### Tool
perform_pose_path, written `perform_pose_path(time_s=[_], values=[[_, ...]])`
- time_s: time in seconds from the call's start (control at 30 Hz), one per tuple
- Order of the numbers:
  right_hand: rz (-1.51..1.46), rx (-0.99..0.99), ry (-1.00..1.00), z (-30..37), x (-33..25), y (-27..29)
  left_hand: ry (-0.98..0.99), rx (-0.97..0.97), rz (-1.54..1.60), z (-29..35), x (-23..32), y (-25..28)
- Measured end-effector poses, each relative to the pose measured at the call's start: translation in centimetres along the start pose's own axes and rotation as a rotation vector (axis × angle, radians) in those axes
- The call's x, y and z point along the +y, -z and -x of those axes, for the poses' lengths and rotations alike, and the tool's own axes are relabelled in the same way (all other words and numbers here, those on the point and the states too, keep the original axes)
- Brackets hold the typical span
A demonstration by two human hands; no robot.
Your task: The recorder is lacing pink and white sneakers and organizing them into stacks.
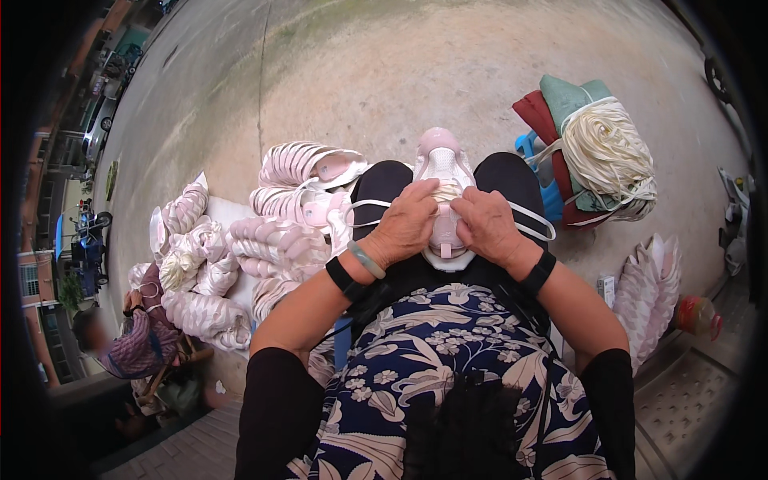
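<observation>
A pink and white sneaker (440, 146) rests between my knees, its toe pointing away and its heel toward me. My left hand (405, 222) is closed at the left side of its lacing. From that hand a white shoelace (360, 206) loops out to the left. On the opposite side my right hand (488, 226) is closed too, thumb and fingers pinched together near the shoe's opening. Another loop of white lace comes out beside its wrist. My fingers cover much of the lacing, and the exact grip on each lace end is partly hidden.
Stacked pink and white shoes (276, 240) are piled to my left. On the right, a bundle of cream laces (610, 152) lies on green and red cloth over a blue stool (550, 192). More shoes (650, 300) stand near a plastic jar (696, 315). Another person (140, 344) sits far left.
</observation>
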State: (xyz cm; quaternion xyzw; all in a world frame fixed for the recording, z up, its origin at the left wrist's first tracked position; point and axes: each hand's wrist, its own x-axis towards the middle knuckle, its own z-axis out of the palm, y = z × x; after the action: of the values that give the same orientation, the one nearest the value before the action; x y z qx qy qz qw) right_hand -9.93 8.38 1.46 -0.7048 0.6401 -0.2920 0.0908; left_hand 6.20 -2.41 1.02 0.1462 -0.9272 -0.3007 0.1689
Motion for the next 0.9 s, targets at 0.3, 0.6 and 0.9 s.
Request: perform_pose_path(time_s=[0.3,0.6,0.9], values=[[0.070,0.049,-0.059,-0.4,0.3,-1.6,0.094,0.130,-0.136,-0.3,0.5,-1.8],[0.026,0.067,-0.071,-0.2,0.4,-1.9,0.090,0.081,-0.147,0.2,1.0,-0.7],[0.080,0.077,-0.081,-0.2,0.3,-2.0,0.087,0.037,-0.468,-1.3,1.9,-1.5]])
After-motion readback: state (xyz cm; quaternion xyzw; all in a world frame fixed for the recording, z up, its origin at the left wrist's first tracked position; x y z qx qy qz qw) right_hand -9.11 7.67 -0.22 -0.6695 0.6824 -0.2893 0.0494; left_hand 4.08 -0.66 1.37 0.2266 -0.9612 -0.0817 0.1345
